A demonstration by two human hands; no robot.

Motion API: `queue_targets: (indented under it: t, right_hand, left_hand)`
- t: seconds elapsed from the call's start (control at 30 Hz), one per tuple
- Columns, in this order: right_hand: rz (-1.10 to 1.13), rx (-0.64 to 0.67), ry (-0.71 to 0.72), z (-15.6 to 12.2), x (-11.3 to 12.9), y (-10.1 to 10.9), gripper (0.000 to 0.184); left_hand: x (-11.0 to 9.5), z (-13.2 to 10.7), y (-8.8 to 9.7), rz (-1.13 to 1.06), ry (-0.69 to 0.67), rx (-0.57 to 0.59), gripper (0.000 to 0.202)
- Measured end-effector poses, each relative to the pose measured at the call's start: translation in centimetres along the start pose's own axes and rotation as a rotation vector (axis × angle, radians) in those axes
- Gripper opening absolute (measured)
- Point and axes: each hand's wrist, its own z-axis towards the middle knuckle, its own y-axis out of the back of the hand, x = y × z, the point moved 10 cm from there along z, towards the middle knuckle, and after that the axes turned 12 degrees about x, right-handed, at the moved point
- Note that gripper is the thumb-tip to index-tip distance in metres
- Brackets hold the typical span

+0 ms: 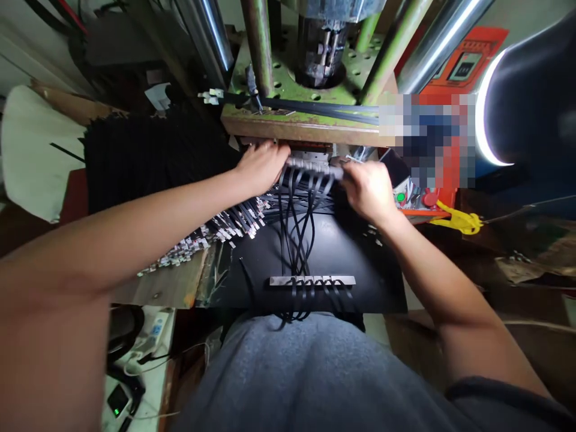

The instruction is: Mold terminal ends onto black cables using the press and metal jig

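Note:
My left hand (269,163) and my right hand (369,187) are closed on opposite ends of a slotted metal bar (315,168), held just below the front edge of the green press table. Several black cables (292,222) hang from this bar and cross one another on their way toward me. Their lower stretch passes over a second slotted metal bar (279,281), which lies on the black work surface (351,246) close to my body. The cables' loose ends curl over the near edge by my shirt. My fingertips are partly hidden behind the bar.
A press with a green perforated bed (288,111) and steel columns stands ahead. On the left lies a large heap of black cables (157,162) with connector ends. To the right are a green button (400,197), a yellow tool (463,222) and a bright lamp (490,108).

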Motion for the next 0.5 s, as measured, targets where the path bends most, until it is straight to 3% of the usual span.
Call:
queue_targets:
  t: [0.13, 0.27, 0.4, 0.43, 0.5]
  right_hand:
    - [0.088, 0.197, -0.024, -10.2, 1.5, -2.7, 0.021]
    - [0.159, 0.171, -0.018, -14.2, 1.3, -3.1, 0.028]
    - [0.276, 0.007, -0.107, -15.3, -1.1, -1.5, 0.036]
    - [0.285, -0.012, -0.127, -15.4, -1.4, -1.3, 0.038]
    - [0.281, 0.008, -0.090, -15.2, -0.4, -1.5, 0.046]
  left_hand:
    - [-8.1, -4.8, -3.1, 0.203, -0.286, 0.092, 0.025]
    - [-14.6, -4.0, -5.8, 0.229, -0.424, 0.190, 0.024]
    - [-16.2, -2.5, -4.2, -0.023, -0.356, 0.131, 0.032]
    - [-16.2, -2.8, -4.4, -0.125, -0.337, 0.191, 0.042]
    - [-16.9, -4.4, -5.9, -0.363, -0.345, 0.418, 0.058]
